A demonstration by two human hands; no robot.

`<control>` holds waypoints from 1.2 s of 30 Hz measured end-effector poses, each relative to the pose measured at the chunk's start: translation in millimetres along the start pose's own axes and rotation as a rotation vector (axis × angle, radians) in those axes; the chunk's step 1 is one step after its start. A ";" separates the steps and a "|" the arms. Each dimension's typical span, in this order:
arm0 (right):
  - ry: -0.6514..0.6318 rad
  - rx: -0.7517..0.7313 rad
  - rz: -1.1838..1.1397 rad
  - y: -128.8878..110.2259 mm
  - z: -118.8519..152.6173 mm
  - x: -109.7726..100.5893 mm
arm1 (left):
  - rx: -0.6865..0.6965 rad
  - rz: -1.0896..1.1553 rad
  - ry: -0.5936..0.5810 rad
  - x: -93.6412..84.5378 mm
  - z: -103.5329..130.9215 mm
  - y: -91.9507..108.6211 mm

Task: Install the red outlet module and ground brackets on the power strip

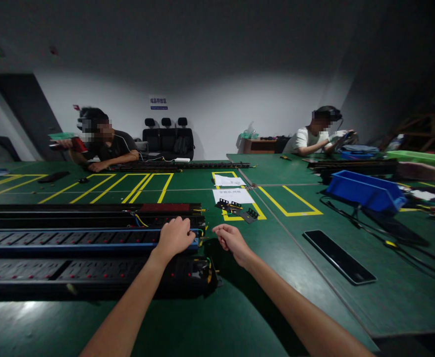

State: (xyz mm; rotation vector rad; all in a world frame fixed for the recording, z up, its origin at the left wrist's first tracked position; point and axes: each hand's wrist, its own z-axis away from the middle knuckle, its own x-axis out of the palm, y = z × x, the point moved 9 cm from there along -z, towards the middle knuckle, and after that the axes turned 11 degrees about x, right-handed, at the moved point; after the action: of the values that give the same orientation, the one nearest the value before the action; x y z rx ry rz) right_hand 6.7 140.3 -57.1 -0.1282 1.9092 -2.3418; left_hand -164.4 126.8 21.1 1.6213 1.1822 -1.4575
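Observation:
My left hand (176,236) is closed over the right end of a long blue-edged power strip (72,237), its fingers curled toward the open end. Short yellow-green wires (202,234) stick out of that end. Just to the right, clear of the strip, my right hand (233,242) has thumb and fingertips pinched together; whatever may be between them is too small to make out. Nearer to me lies a black power strip (102,275) with red dots along its sockets. Behind the blue one are more dark strips (91,210), with loose coloured wires.
Black brackets (242,210) and white paper sheets (232,195) lie on the green table (277,317) beyond my right hand. To the right are a phone (339,256), a blue bin (366,191) and black cables (384,243). Co-workers (108,144) sit across the table.

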 end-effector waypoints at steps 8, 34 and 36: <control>0.281 -0.137 0.418 -20.0 -5.5 -35.9 | -0.014 0.001 -0.016 -0.8 1.2 -0.8; 0.669 -0.079 1.313 -21.1 -12.0 -103.4 | -0.008 -0.004 -0.016 -1.8 0.8 0.0; 0.666 -0.086 1.314 -23.0 -9.3 -100.9 | 0.014 -0.020 -0.026 -4.0 1.2 3.1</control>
State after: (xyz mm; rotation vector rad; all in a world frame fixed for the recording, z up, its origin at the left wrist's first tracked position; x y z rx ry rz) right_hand 104.4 168.5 -35.6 1.5252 1.4234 -1.3837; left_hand -162.0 123.7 24.5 1.5998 1.1796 -1.4980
